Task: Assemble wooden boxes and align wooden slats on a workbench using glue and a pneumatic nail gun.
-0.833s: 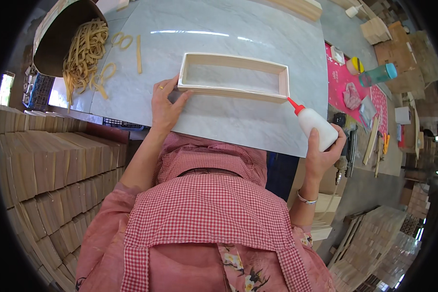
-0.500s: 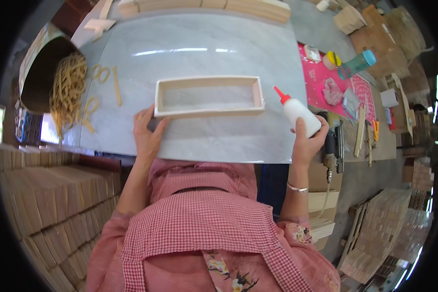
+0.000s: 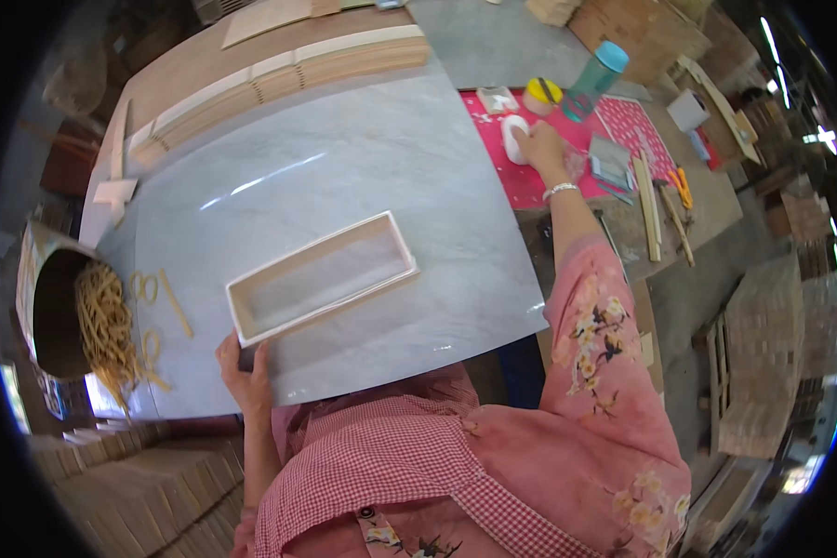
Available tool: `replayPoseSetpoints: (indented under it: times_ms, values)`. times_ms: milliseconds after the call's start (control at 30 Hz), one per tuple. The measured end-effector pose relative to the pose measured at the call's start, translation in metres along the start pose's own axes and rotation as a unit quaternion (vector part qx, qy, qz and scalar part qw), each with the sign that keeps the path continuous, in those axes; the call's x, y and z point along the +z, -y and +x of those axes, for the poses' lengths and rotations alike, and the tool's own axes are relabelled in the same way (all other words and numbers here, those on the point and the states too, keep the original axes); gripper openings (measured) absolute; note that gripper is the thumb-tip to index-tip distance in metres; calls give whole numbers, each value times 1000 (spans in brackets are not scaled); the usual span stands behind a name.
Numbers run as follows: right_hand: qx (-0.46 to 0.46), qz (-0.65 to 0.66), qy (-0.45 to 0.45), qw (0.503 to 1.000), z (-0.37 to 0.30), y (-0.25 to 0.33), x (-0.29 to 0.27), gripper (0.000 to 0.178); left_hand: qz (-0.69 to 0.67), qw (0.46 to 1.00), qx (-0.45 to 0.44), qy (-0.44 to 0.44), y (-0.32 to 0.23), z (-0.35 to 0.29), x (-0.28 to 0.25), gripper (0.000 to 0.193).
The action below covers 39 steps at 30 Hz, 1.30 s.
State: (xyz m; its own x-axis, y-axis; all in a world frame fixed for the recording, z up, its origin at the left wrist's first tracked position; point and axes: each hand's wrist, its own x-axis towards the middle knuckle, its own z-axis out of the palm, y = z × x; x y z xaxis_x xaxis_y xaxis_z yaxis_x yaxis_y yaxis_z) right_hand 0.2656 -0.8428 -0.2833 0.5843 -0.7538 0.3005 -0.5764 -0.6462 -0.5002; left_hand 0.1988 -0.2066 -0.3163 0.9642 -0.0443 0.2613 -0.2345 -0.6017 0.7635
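Observation:
A shallow rectangular wooden frame [image 3: 321, 327] lies on the grey marbled tabletop, its far and near long sides slanting up to the right. At its near left corner my left hand [image 3: 247, 374] grips the wood between thumb and fingers. Out to the far right, my right hand [image 3: 543, 151] is closed around a white glue bottle [image 3: 512, 141] over a pink sheet [image 3: 523, 192]. The bottle's red nozzle cannot be seen from here, and whether its base touches the sheet is unclear.
A bin [image 3: 30, 279] spilling rubber bands [image 3: 105, 316] stands at the left. Long wooden strips [image 3: 279, 84] lie at the back. By my right hand are a yellow-lidded tub [image 3: 541, 96], a teal bottle [image 3: 595, 79], orange-handled scissors [image 3: 683, 188] and a hammer [image 3: 674, 221].
My right hand has carried the glue bottle away from beside the frame, out to the pink sheet at far right. The view has turned, while my left hand stays at the frame's corner.

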Motion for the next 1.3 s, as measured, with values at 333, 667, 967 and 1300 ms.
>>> replayPoseSetpoints:
  times_ms: [333, 667, 967, 1300]
  values:
    - [-77, -239, 60, 966, 12, -99, -18, 31, 5, 997, -73, 39, 1, 8, -3, 45]
    - [132, -92, -335, 929, -193, -207, -172, 39, 55, 995, -54, 67, -1, 14, -7, 48]
    - [608, -141, 33, 781, -380, -342, -141, 93, 8, 996, -54, 66, -5, 10, -5, 49]
    - [603, -127, -81, 784, -376, -310, -162, 91, -11, 996, -70, 62, -6, 11, -6, 50]
